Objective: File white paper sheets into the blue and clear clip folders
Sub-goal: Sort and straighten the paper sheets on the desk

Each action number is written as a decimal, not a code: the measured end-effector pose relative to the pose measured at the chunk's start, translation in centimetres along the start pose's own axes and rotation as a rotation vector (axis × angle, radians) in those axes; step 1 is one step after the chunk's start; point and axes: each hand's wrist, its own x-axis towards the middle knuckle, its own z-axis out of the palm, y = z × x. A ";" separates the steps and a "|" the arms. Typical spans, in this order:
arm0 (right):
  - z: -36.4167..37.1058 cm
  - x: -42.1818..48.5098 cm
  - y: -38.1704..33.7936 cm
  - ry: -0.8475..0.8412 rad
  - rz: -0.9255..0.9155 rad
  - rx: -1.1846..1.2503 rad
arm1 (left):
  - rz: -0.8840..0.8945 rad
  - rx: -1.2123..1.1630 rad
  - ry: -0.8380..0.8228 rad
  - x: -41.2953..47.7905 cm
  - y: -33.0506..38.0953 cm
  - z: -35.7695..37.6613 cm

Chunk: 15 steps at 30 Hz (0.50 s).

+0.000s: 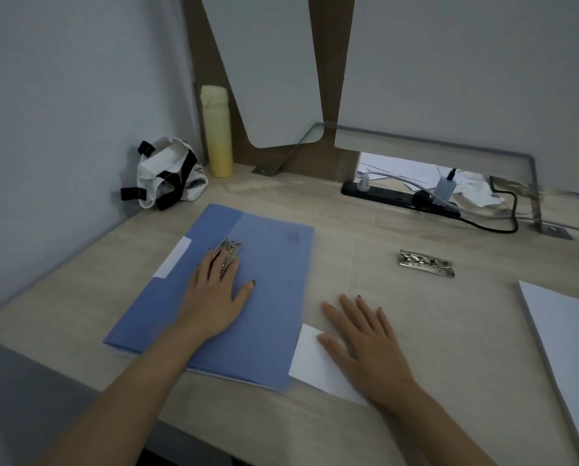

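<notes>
The blue clip folder [264,297] lies on the desk at left centre, with a metal clip [229,250] near its far left part. My left hand [214,297] rests flat on it, fingertips touching the clip and gripping nothing. A clear clip folder [432,314], barely visible, lies to the right with its own metal clip [426,263] and a white label strip [315,361]. On this folder my right hand [365,344] lies flat, fingers spread, with its thumb on the strip. A stack of white paper sheets [570,348] sits at the right edge.
A yellow bottle [217,132] and a white-and-black cloth bundle [167,173] stand in the far left corner. A black power strip [399,196] with plugs and cables runs along the back, beside crumpled paper [476,190]. A wall closes the left side.
</notes>
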 end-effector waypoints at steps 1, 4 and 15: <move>-0.1 0.1 0.1 0.012 0.001 0.005 | -0.001 0.014 0.019 -0.2 -0.1 0.5; -0.9 1.3 0.9 0.071 -0.012 0.052 | -0.008 0.005 0.056 -0.3 -0.4 1.3; 0.1 2.1 0.9 0.075 0.026 0.002 | -0.076 -0.091 0.201 -1.3 0.2 0.9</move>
